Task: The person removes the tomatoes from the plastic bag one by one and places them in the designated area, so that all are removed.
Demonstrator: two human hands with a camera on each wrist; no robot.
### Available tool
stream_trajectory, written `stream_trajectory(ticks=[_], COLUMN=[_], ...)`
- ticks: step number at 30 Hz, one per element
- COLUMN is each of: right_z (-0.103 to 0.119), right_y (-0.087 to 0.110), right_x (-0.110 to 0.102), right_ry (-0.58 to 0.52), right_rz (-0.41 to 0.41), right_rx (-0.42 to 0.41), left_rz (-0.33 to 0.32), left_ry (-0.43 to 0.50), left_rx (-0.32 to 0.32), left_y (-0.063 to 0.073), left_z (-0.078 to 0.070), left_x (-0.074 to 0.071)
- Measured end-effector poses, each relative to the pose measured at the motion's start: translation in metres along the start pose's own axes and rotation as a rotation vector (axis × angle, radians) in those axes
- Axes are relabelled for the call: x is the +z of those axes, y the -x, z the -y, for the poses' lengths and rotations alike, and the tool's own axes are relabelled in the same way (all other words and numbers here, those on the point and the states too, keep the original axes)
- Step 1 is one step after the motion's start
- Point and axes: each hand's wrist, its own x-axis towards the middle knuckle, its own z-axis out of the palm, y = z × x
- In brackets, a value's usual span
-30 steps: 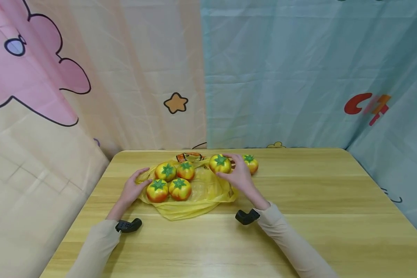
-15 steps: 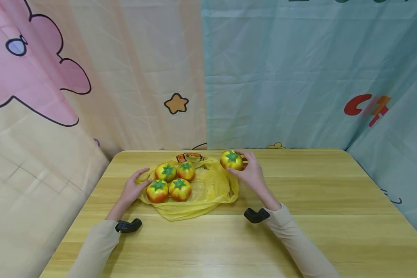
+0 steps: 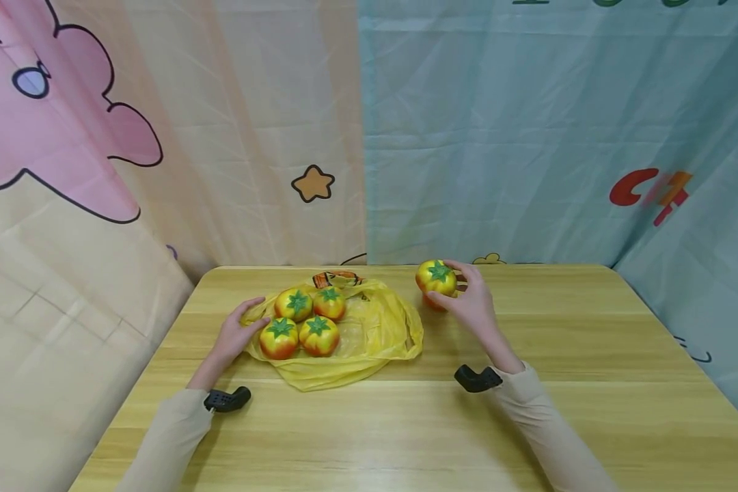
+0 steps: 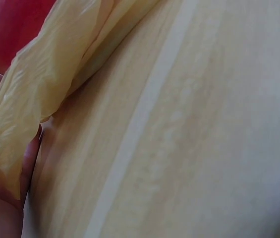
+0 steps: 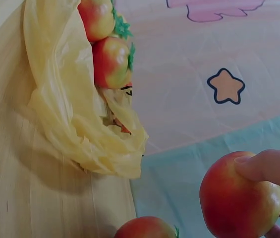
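My right hand (image 3: 472,301) holds a yellow-red tomato (image 3: 436,277) with a green leafy top, raised right of the yellow plastic bag (image 3: 375,335). In the right wrist view, the thumb lies across this tomato (image 5: 236,198). Another tomato (image 5: 147,229) sits on the table below it, mostly hidden in the head view. Several tomatoes (image 3: 318,335) lie grouped in the left half of the spread bag. At the bag's left edge, my left hand (image 3: 234,336) grips the film, its thumb beside the nearest tomato (image 3: 279,339); the left wrist view shows plastic (image 4: 55,64) folded over the fingers.
The wooden table (image 3: 369,437) has its far edge against a patterned curtain (image 3: 498,137). An orange printed part of the bag (image 3: 338,278) lies toward that edge. Black camera mounts (image 3: 476,379) sit at both wrists.
My right hand has carried its tomato rightward and slightly away, from over the bag's right side to above the loose tomato. My left hand and the tomatoes in the bag have kept still.
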Motion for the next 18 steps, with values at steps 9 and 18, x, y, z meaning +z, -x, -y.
stream_trajectory(ticks=[9, 18], right_z=[-0.012, -0.027], right_y=[0.001, 0.001], right_x=[-0.018, -0.032], right_ry=[0.027, 0.038], right_rz=[-0.049, -0.088], right_rx=[0.008, 0.039], left_rz=[-0.014, -0.014], left_ry=[-0.003, 0.008], left_rx=[0.013, 0.022], left_y=[-0.003, -0.002], left_z=[0.008, 0.008], left_x=[0.001, 0.001])
